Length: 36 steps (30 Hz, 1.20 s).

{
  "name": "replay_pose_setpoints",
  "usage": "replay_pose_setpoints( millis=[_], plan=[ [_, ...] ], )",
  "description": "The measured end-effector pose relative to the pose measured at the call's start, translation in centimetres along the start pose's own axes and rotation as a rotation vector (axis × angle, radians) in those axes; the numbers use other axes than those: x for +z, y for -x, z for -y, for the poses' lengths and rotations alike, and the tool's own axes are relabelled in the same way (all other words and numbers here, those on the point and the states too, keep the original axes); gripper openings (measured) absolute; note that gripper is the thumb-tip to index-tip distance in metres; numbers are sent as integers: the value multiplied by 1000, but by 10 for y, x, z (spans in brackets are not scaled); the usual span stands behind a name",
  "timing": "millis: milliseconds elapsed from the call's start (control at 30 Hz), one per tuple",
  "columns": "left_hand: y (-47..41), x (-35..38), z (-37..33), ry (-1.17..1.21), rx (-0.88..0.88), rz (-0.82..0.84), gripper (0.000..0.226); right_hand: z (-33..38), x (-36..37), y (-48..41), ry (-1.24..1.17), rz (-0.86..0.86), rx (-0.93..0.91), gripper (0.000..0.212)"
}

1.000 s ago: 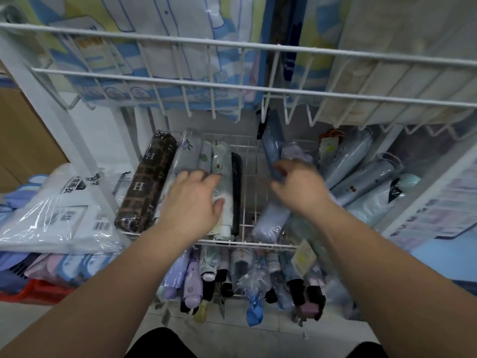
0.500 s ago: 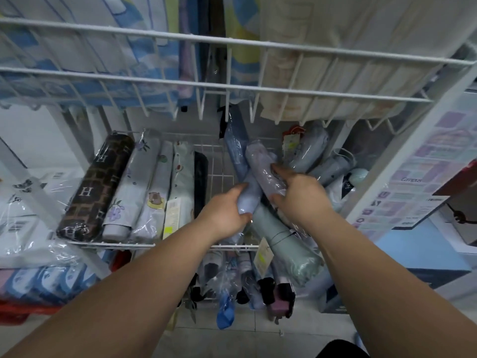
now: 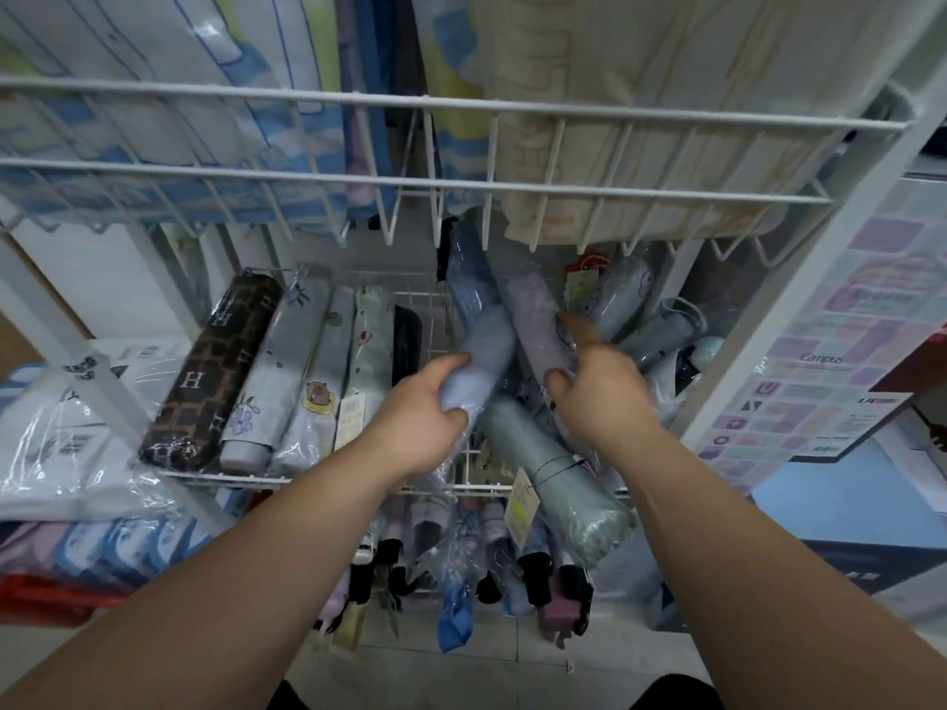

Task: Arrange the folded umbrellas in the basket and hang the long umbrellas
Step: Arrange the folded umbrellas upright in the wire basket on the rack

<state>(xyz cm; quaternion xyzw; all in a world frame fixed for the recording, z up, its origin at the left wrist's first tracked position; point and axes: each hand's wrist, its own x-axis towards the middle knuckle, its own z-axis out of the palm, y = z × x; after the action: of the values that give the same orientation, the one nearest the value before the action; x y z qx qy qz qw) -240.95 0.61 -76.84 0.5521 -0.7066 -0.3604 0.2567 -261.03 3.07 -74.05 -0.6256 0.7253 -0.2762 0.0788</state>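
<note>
A white wire basket [image 3: 328, 478] holds folded umbrellas. At its left, several lie side by side, from a brown patterned umbrella [image 3: 210, 371] to a thin black one [image 3: 406, 345]. My left hand [image 3: 417, 412] grips the near end of a light blue folded umbrella [image 3: 481, 330] in the basket's middle. My right hand [image 3: 597, 386] holds a lilac folded umbrella [image 3: 533, 320] that crosses beside the blue one. A grey-green folded umbrella [image 3: 558, 479] lies slanted over the front rim under my right wrist. More grey umbrellas [image 3: 661, 330] are piled at the right.
An upper wire shelf [image 3: 461, 181] full of packaged goods overhangs the basket closely. Long umbrellas [image 3: 451, 602] hang below the basket's front rim. Plastic-wrapped packs [image 3: 56, 453] lie at the left; a white upright post [image 3: 799, 310] and a poster [image 3: 820, 371] stand at the right.
My left hand left the row at the left and took hold of the blue umbrella in the middle. My right hand closed on the lilac umbrella. The view shifted right.
</note>
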Motion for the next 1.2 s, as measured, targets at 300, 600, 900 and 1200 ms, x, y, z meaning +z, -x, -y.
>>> replay_pose_setpoints(
  millis=[300, 600, 900, 1200],
  plan=[
    [43, -38, 6, 113, -142, -102, 63, -5, 2, 0, 39, 42, -30, 61],
    [-13, -7, 3, -48, -216, -121, 68, -5, 1, -1, 33, 43, -28, 61],
    [-28, 17, 10, -755, -145, 78, 52, -7, 1, 0, 40, 47, -26, 61],
    [-1, -36, 34, -1000, 56, -131, 44, 40, -36, -16, 34, 45, -95, 57]
  ],
)
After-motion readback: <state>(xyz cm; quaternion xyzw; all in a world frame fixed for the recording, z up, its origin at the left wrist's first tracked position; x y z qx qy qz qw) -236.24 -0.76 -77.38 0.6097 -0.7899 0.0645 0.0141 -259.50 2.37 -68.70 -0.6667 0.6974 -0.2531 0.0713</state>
